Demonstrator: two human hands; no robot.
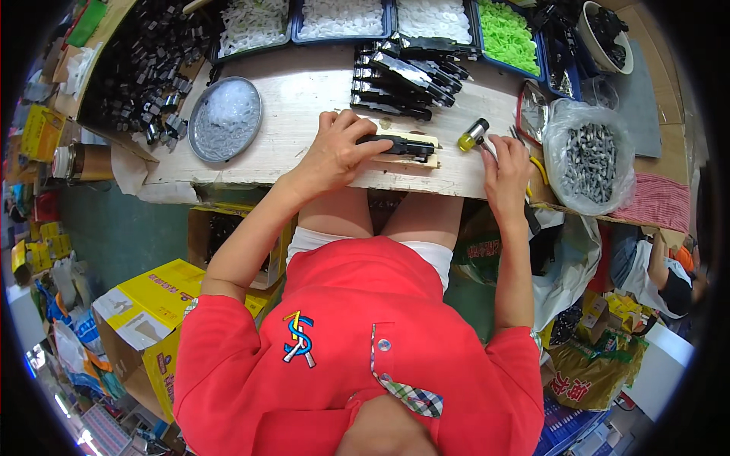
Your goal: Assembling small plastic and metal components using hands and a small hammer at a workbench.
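Note:
My left hand is closed on a black, pistol-shaped plastic piece, pressing it down on a pale wooden block near the table's front edge. To the right of the block, my right hand grips the handle of a small mallet. The mallet's head has a yellow-green end and a black end, and it rests at or just above the tabletop; which of the two I cannot tell. Beyond the block lies a pile of similar black pieces.
Trays of white parts and green parts line the back. A round metal dish sits at left, beside heaped small black parts. At right are a plastic bag of metal parts and yellow-handled pliers.

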